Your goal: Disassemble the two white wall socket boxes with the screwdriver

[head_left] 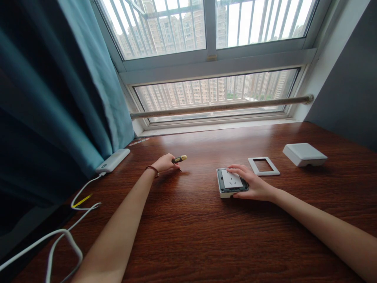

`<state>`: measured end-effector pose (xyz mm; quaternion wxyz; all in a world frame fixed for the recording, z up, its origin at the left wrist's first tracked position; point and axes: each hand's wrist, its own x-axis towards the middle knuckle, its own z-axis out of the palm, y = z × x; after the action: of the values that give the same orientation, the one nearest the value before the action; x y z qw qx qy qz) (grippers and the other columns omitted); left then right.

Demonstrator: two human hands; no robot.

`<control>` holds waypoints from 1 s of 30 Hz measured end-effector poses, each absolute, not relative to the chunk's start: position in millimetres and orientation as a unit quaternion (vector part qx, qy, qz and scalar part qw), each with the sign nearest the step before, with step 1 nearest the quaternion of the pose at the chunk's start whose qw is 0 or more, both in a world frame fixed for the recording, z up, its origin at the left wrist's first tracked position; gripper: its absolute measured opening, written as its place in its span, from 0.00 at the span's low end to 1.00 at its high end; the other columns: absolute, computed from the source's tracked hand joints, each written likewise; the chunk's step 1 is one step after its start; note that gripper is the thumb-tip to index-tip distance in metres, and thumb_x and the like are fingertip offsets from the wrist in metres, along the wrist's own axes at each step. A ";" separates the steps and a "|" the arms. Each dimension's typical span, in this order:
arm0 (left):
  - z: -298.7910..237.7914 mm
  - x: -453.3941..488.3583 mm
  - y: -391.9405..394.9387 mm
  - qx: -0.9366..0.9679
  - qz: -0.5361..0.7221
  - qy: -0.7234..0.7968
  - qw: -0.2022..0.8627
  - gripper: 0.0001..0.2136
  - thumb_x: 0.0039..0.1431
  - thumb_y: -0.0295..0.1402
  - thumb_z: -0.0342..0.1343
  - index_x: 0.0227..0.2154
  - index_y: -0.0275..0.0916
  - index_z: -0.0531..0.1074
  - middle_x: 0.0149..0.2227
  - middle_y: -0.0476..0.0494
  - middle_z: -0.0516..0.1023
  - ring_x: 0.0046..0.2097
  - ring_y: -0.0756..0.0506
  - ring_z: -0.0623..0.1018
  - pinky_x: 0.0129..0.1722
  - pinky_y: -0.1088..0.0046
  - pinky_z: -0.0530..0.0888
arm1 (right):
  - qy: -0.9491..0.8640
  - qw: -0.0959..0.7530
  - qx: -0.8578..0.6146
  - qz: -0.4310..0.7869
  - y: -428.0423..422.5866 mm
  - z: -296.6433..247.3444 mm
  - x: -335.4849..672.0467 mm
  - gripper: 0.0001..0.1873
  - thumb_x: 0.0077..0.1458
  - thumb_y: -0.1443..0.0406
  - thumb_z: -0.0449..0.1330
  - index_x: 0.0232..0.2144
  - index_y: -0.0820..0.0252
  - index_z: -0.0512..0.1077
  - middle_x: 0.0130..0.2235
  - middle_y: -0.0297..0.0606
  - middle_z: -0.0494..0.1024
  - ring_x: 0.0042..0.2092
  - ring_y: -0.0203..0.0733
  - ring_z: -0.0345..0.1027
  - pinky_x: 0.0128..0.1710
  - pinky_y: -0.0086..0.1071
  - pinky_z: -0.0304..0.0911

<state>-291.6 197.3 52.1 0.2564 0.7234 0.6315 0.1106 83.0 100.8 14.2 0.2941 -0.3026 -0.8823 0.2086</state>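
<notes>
My left hand (165, 163) is closed around a screwdriver (179, 159), whose dark and yellow handle sticks out past the fingers. Its thin tip seems to point down near the tabletop; the rest of the shaft is hidden by the hand. To the right, my right hand (256, 184) grips a wall socket (232, 180) by its right side, thumb at the near edge and fingers over the far edge. The socket has a white face, a grey frame around it and a white box beneath. A white cover frame (264, 166) lies flat just beyond my right hand.
A white box (305, 154) sits at the right on the brown wooden table (188, 236). At the left, a white power strip (113, 160) with a white cable (85, 184) rests beside the blue curtain (88, 78). A rail (220, 107) crosses the window behind.
</notes>
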 end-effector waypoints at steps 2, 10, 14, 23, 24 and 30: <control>51.4 -289.3 198.6 0.733 0.104 0.627 0.244 0.14 0.34 0.41 0.61 0.20 0.34 0.76 0.17 0.50 0.70 0.24 0.48 0.68 0.25 0.75 0.58 | -0.882 0.293 -0.303 0.208 100.9 14.2 82.9 0.41 0.40 0.54 0.65 0.56 0.54 0.55 0.56 0.49 0.58 0.57 0.53 0.52 0.55 0.47 0.50; 46.2 -288.0 202.2 0.744 0.112 0.623 0.215 0.14 0.36 0.42 0.60 0.21 0.34 0.76 0.18 0.48 0.71 0.25 0.46 0.70 0.26 0.75 0.60 | -0.882 0.295 -0.303 0.207 100.7 14.7 83.4 0.41 0.40 0.54 0.65 0.56 0.54 0.55 0.55 0.48 0.59 0.57 0.54 0.52 0.55 0.48 0.50; 50.2 -287.1 201.0 0.744 0.152 0.616 0.210 0.15 0.37 0.43 0.59 0.21 0.33 0.74 0.18 0.50 0.70 0.26 0.47 0.69 0.26 0.75 0.61 | -0.881 0.294 -0.306 0.208 100.2 14.6 82.7 0.42 0.40 0.54 0.65 0.56 0.54 0.55 0.56 0.48 0.58 0.57 0.53 0.52 0.55 0.47 0.50; 91.9 -225.7 167.6 0.767 0.305 0.519 0.220 0.19 0.54 0.38 0.47 0.46 0.31 0.64 0.33 0.45 0.70 0.31 0.50 0.69 0.30 0.75 0.67 | -0.874 0.324 -0.309 0.189 100.4 20.9 86.5 0.43 0.44 0.47 0.59 0.58 0.56 0.52 0.59 0.48 0.54 0.60 0.56 0.43 0.58 0.52 0.42; 95.2 -212.6 156.9 0.775 0.331 0.483 0.239 0.18 0.54 0.35 0.47 0.45 0.30 0.64 0.32 0.45 0.70 0.31 0.50 0.69 0.31 0.75 0.68 | -0.858 0.354 -0.318 0.193 98.5 24.5 85.0 0.40 0.46 0.47 0.57 0.57 0.56 0.53 0.59 0.48 0.55 0.60 0.56 0.44 0.58 0.52 0.42; 99.3 -128.9 88.0 0.844 0.392 0.316 0.186 0.10 0.55 0.30 0.53 0.41 0.38 0.69 0.35 0.44 0.72 0.36 0.49 0.73 0.35 0.75 0.71 | -0.674 0.543 -0.300 0.401 76.7 65.1 54.0 0.22 0.49 0.53 0.58 0.44 0.55 0.63 0.36 0.38 0.71 0.32 0.38 0.66 0.32 0.34 0.66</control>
<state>-128.9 88.0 99.3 0.1861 0.8436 0.3161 0.3920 54.0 76.7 65.1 0.5429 -0.3000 -0.6740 0.4012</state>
